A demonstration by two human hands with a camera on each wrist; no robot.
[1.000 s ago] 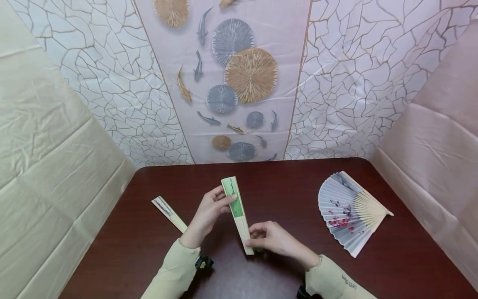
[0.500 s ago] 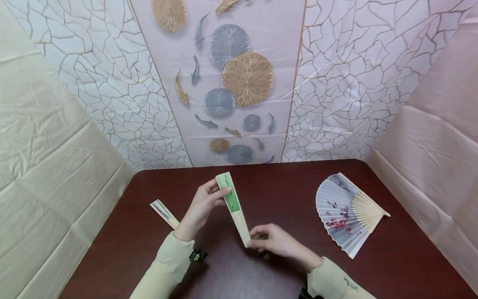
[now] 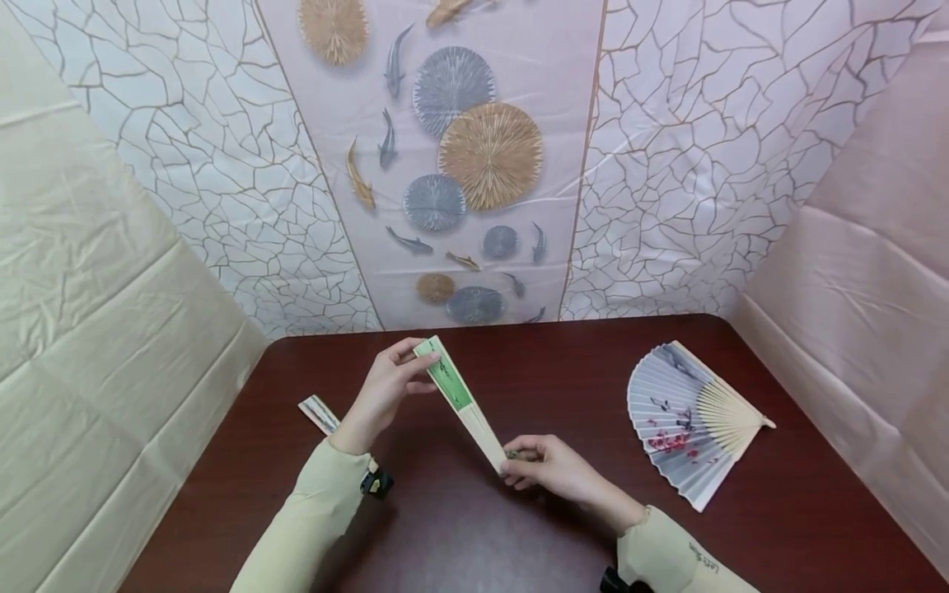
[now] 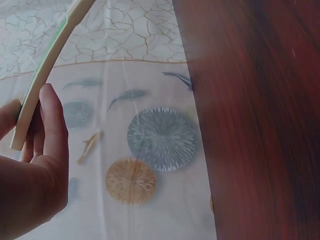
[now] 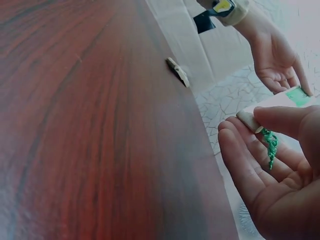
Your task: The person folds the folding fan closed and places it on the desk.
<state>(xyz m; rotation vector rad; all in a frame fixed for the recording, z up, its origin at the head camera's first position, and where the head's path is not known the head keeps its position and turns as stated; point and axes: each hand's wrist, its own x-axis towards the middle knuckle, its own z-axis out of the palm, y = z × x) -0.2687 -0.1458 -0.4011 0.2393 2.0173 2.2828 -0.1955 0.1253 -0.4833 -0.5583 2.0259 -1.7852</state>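
Over dark table (image 3: 489, 543), folded fan (image 3: 464, 405), green-and-cream

Dark lettering (image 3: 704, 557) is borne on the right sleeve (image 3: 667, 550), too small to be read surely.

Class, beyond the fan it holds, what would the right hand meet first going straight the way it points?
Probably the left wrist, though depth is unclear: the right hand might pass beneath it.
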